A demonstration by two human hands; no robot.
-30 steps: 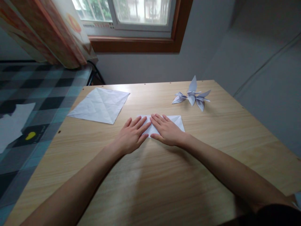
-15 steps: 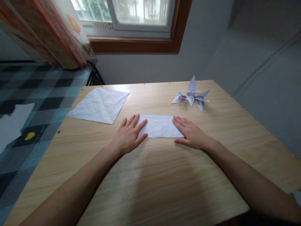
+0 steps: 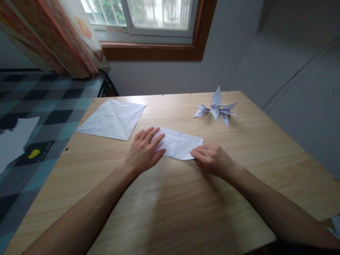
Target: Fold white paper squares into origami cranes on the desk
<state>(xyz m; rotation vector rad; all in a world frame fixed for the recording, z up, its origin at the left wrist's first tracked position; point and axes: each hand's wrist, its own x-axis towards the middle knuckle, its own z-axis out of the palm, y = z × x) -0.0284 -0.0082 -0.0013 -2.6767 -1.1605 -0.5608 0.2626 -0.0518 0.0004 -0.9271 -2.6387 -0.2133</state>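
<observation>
A white sheet of paper folded into a strip (image 3: 178, 143) lies on the wooden table in front of me, slanting down to the right. My left hand (image 3: 146, 147) rests over its left end, fingers apart and slightly bent. At the lower right corner my right hand (image 3: 211, 157) pinches the paper between thumb and fingers. Creases run across the strip's middle. The paper's left end is partly hidden under my left hand.
A creased white paper sheet (image 3: 114, 118) lies at the table's back left. Folded paper shapes with pointed petals (image 3: 215, 108) stand at the back right. Left of the table (image 3: 186, 205), a checkered cloth (image 3: 61, 117) carries torn white paper (image 3: 18, 136).
My right hand has gone from lying flat to pinching the strip's corner. The strip has turned, its right end now nearer me. My left hand has stayed at the left end.
</observation>
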